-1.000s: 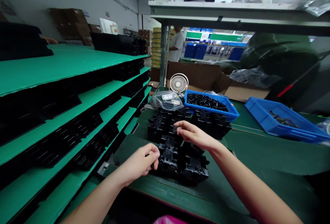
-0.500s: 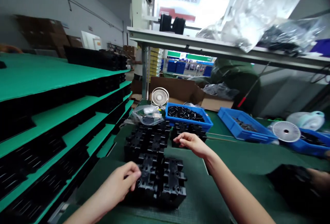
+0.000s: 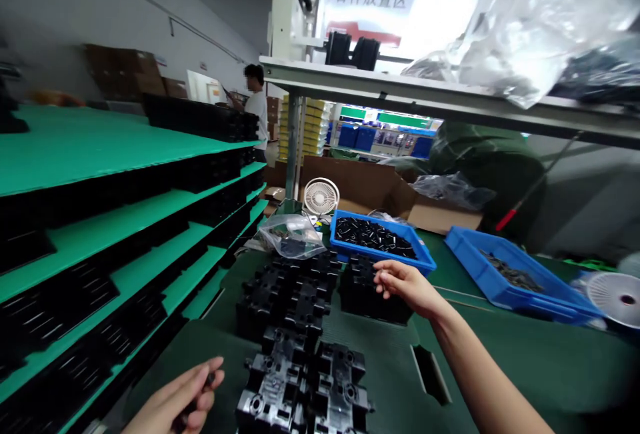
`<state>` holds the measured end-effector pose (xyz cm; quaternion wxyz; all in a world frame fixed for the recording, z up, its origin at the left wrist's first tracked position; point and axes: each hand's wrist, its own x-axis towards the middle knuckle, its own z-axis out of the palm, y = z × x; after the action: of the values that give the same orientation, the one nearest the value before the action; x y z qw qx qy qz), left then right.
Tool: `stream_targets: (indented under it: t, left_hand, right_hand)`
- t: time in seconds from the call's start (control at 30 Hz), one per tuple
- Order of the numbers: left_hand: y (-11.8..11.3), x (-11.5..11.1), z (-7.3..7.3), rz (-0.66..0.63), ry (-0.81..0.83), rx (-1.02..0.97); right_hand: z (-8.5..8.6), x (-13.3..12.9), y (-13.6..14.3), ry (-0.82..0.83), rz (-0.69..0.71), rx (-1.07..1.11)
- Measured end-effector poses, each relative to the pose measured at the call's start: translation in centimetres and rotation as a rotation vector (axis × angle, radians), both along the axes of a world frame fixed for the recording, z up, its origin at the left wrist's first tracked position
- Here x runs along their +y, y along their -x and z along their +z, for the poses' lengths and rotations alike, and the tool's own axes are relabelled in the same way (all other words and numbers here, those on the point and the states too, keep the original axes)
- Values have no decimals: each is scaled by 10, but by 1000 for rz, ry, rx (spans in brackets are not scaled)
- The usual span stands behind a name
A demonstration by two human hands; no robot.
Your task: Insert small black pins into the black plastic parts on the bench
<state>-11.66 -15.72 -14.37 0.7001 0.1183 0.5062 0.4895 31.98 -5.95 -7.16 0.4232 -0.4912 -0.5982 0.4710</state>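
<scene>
Rows of black molded parts (image 3: 277,381) stand on the green work surface in front of me. My left hand (image 3: 193,394) is at the lower left, beside the nearest parts, its fingers curled around a small dark piece. Farther forward, my right hand (image 3: 400,281) has its fingers pinched together at the top of a separate black block (image 3: 373,297); anything between those fingertips is too small to make out. Behind that block sits a blue tray (image 3: 425,262) full of small black pieces.
Green-layered stacks (image 3: 100,147) of black parts rise at the left. Another blue tray (image 3: 505,294) and a white fan (image 3: 613,297) stand at the right. A small fan (image 3: 321,197), a plastic bag (image 3: 295,234) and an overhead shelf (image 3: 400,91) are ahead. A person (image 3: 256,111) stands in the background.
My left hand has moved left and down, away from the near parts, and a dark piece now shows in it. The view has shifted; a person appears behind, and the other worker's hand at right is gone.
</scene>
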Motion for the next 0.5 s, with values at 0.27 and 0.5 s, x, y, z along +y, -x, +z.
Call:
stream_targets:
  t: [0.27,0.5]
  left_hand:
    - [-23,21,36,-113,-293,395]
    - [-22,73,46,-219,-593,975]
  right_hand:
    - [25,80,115,-174,352,-282]
    - [28,162,179,-538,206,-734]
